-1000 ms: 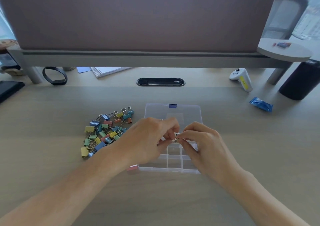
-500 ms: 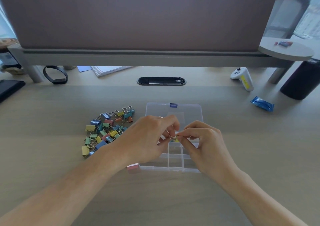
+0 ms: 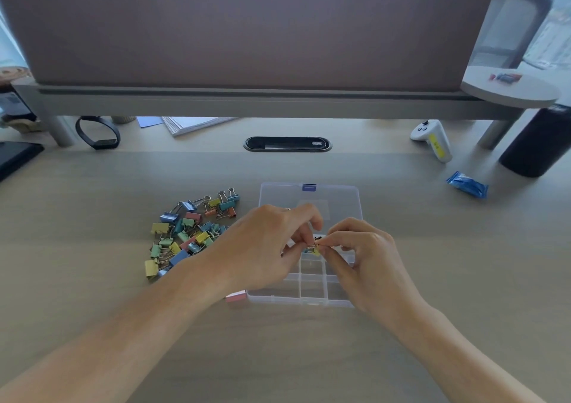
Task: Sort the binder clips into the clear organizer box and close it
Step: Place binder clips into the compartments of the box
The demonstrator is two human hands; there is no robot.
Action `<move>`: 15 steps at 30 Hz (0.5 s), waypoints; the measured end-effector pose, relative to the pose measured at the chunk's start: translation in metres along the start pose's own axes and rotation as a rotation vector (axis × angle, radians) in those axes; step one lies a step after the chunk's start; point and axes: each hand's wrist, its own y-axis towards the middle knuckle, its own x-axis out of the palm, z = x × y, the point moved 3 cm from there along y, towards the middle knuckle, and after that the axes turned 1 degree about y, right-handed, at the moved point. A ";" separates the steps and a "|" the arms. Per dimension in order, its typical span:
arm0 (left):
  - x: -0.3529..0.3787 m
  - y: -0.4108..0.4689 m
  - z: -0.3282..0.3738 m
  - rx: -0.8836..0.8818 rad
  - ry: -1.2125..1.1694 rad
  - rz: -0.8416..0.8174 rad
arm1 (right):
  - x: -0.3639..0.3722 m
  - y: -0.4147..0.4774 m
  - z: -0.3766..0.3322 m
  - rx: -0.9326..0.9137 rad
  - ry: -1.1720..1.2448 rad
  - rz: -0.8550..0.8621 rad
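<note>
The clear organizer box (image 3: 312,291) lies open in the middle of the desk, its lid (image 3: 333,195) folded back flat. Over its compartments my left hand (image 3: 265,248) and my right hand (image 3: 364,257) meet, and both pinch a small yellow binder clip (image 3: 315,250) by its wire handles. A pile of binder clips (image 3: 188,232) in blue, green, yellow and pink lies on the desk left of the box. A pink clip (image 3: 236,296) lies at the box's near left corner.
A grey partition on a raised shelf (image 3: 247,96) runs along the back. A white controller (image 3: 432,139), a blue wrapper (image 3: 468,184) and a black cylinder (image 3: 537,143) sit at the right. A black band (image 3: 97,132) and papers (image 3: 191,122) lie at the back left.
Both hands stay together over the box, still working the small clip. The yellow clip body now shows more plainly between the fingertips.
</note>
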 end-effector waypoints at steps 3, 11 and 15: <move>0.000 0.000 -0.001 -0.005 -0.012 -0.006 | -0.002 0.000 -0.005 -0.117 -0.093 -0.007; 0.000 0.001 -0.002 0.026 0.054 -0.026 | -0.001 0.003 -0.019 -0.238 -0.426 -0.089; -0.002 0.000 -0.001 0.054 0.125 -0.033 | -0.004 -0.007 -0.021 -0.290 -0.490 -0.081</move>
